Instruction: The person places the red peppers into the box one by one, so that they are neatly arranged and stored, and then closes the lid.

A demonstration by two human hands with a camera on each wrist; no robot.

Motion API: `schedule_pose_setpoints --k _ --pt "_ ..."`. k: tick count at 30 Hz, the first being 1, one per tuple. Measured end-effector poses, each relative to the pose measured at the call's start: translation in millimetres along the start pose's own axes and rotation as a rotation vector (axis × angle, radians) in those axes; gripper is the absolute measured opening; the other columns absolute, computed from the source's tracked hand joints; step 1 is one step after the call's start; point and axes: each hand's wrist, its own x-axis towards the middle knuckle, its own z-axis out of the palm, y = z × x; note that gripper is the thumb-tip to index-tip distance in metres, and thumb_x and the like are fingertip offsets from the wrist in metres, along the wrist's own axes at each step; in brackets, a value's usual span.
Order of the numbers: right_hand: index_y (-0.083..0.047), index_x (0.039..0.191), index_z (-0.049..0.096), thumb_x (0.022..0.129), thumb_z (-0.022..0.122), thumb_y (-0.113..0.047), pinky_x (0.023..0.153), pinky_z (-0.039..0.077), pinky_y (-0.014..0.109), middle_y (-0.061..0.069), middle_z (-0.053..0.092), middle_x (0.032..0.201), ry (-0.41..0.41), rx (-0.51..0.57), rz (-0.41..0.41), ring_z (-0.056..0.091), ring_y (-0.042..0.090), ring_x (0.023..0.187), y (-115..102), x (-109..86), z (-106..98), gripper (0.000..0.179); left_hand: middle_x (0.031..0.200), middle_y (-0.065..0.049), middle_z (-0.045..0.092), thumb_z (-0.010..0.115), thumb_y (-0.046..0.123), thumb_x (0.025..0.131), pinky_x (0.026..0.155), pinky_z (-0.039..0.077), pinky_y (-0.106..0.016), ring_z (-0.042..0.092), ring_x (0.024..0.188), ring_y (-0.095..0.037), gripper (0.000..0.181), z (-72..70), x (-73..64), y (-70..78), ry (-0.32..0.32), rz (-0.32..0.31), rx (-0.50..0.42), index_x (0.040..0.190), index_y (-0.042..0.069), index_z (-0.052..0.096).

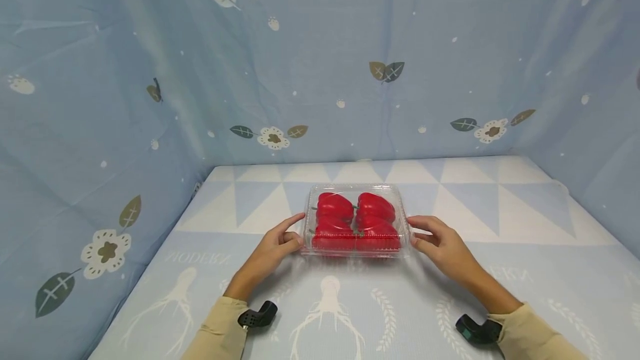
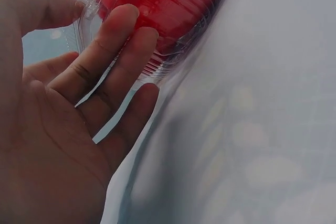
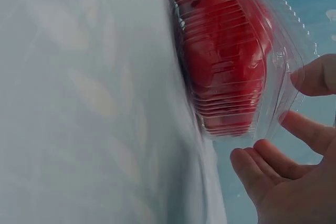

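Observation:
A clear plastic clamshell box (image 1: 355, 252) sits on the patterned cloth with its lid down. Several red bell peppers (image 1: 377, 233) show through it. My left hand (image 1: 270, 248) is at the box's left side, its index finger extended to the rim and its thumb nearer the front corner. On the opposite side, my right hand (image 1: 446, 249) touches the rim with thumb and index fingertips. The right wrist view shows those fingertips on the clear rim (image 3: 286, 85), the other fingers apart from it. In the left wrist view, the fingers spread loosely beside the box.
A pale blue and white cloth (image 1: 330, 304) covers the table. Blue printed fabric (image 1: 320, 71) hangs behind it and along both sides. Black wrist devices (image 1: 258, 314) are worn over the beige sleeves (image 1: 222, 329).

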Motion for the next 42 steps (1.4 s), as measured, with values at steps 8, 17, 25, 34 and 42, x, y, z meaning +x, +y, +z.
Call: schedule_pose_setpoints --k 8,17,25,34,42 --pt "0.001 0.136 0.058 0.095 0.066 -0.003 0.084 0.054 0.022 0.015 0.066 0.119 -0.026 -0.085 0.04 0.064 0.023 0.105 0.6 -1.0 -1.2 0.042 0.087 -0.01 0.068 0.057 0.01 0.097 0.096 0.045 -0.037 0.063 0.091 -0.018 0.067 -0.4 -2.5 -1.6 -0.056 -0.003 -0.05 0.158 0.02 0.032" --pt "0.014 0.142 0.039 0.095 0.052 0.01 0.072 0.06 0.039 0.021 0.065 0.088 -0.164 0.186 0.045 0.068 0.022 0.077 5.5 0.6 -3.6 0.049 0.093 -0.014 0.071 0.052 0.005 0.093 0.099 0.044 -0.035 0.066 0.094 -0.021 0.074 4.7 -0.2 1.1 -0.098 0.005 -0.117 0.161 0.016 0.023" --pt "0.014 0.146 0.027 0.096 0.048 0.009 0.074 0.06 0.046 0.021 0.068 0.088 -0.208 0.298 0.102 0.071 0.025 0.08 5.5 0.0 -2.4 0.054 0.081 -0.007 0.065 0.052 0.0 0.091 0.087 0.05 -0.03 0.064 0.077 -0.017 0.077 9.9 1.5 0.5 -0.104 0.022 -0.21 0.16 0.009 0.019" --pt "0.009 0.148 0.027 0.097 0.053 0.003 0.077 0.059 0.045 0.028 0.067 0.09 -0.195 0.306 0.191 0.071 0.03 0.08 4.0 -0.9 -2.9 0.058 0.078 -0.004 0.061 0.05 -0.007 0.089 0.076 0.054 -0.029 0.061 0.071 -0.014 0.08 14.2 1.9 2.5 -0.095 -0.021 -0.345 0.16 0.009 0.019" --pt "0.008 0.148 0.028 0.096 0.056 0.001 0.076 0.06 0.043 0.037 0.063 0.092 -0.182 0.291 0.223 0.07 0.028 0.078 0.3 -0.5 -2.0 0.06 0.075 -0.003 0.054 0.049 -0.009 0.086 0.075 0.055 -0.03 0.059 0.072 -0.014 0.083 15.2 1.0 6.7 -0.093 -0.036 -0.366 0.16 0.008 0.016"
